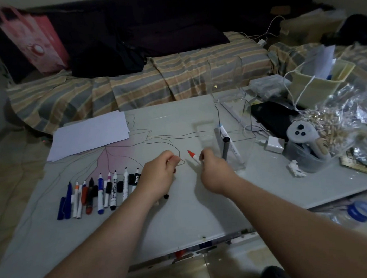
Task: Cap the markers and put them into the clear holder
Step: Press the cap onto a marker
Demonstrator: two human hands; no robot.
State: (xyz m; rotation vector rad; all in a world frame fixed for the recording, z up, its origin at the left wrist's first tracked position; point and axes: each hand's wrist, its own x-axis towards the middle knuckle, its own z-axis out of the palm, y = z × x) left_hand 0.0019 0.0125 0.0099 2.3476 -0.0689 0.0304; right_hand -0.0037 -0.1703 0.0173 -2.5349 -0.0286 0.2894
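Holding a white marker (193, 157) with a bare red tip, the right hand (212, 169) grips its barrel just left of the clear holder (232, 144). The left hand (159, 174) is curled into a loose fist close by; it probably pinches the cap, though the fingers hide whatever is inside, so that cannot be told for sure. The step in hand looks like capping this marker, and the next move calls for bringing the fist to the red tip and pressing the cap on straight. The holder already has a few markers standing in it. A row of uncapped markers and loose caps (100, 191) lies on the table (183, 214) to the left. Bare tabletop between the hands and the holder leaves room; the near table edge is well clear.
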